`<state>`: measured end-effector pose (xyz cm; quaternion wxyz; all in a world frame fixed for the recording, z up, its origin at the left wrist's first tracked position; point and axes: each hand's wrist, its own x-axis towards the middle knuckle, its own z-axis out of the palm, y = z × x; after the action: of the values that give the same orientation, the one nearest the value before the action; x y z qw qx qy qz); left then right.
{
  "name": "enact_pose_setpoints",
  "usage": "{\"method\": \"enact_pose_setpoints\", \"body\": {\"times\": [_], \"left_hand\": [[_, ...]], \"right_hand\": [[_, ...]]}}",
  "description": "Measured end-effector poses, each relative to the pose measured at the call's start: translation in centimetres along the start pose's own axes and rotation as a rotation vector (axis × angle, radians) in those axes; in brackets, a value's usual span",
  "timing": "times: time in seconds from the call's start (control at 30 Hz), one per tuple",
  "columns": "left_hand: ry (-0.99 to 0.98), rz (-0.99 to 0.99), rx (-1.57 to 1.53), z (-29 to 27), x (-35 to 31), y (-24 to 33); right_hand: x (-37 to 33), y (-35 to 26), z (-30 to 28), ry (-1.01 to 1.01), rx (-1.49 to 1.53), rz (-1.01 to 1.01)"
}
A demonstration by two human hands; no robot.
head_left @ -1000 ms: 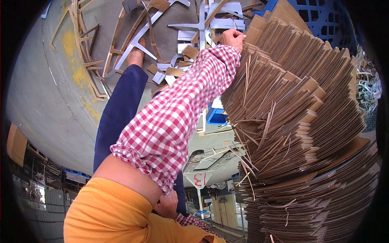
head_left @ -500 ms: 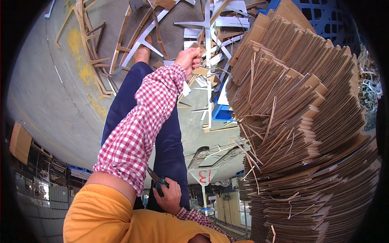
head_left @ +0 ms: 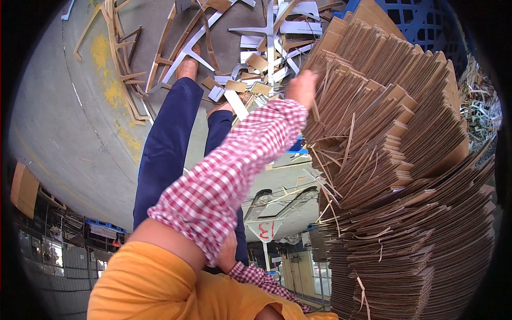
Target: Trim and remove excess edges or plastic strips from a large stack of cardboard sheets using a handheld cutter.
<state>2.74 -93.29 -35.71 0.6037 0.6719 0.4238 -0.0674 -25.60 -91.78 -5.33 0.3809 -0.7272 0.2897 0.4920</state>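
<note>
My left hand (head_left: 303, 89), smeared by motion, reaches to the left edge of a tall stack of brown cardboard pieces (head_left: 394, 128). A narrow cardboard strip (head_left: 315, 110) shows just below its fingers; I cannot tell whether it is held. A red-and-white checked sleeve (head_left: 213, 173) covers my left forearm. Low in front of my body, my right hand (head_left: 228, 253) is partly behind that sleeve. Its fingers are hidden, and no tool shows there now. Thin torn strips (head_left: 349, 141) stick out from the stack's near side.
Cardboard and white offcuts (head_left: 257, 63) litter the floor ahead of my feet. Long branching cardboard scraps (head_left: 114, 58) lie at the far left. A blue plastic crate (head_left: 421, 21) stands behind the stack. Shredded scrap (head_left: 480, 98) is heaped at the far right.
My left hand has swung right, from over the floor scraps to the stack's edge. The dark-handled cutters seen in my right hand earlier are now out of sight behind the left sleeve.
</note>
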Motion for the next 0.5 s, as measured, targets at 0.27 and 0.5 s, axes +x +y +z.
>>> {"method": "enact_pose_setpoints", "body": {"times": [0.27,0.5], "left_hand": [[-0.176,-0.214,0.023,-7.0,1.2,-7.6],[-0.05,0.07,-0.284,1.0,0.9,8.0]], "right_hand": [[1.3,-1.8,-1.4,0.004,-0.625,-0.348],[-1.9,10.3,0.1,-0.143,-0.57,-0.269]]}}
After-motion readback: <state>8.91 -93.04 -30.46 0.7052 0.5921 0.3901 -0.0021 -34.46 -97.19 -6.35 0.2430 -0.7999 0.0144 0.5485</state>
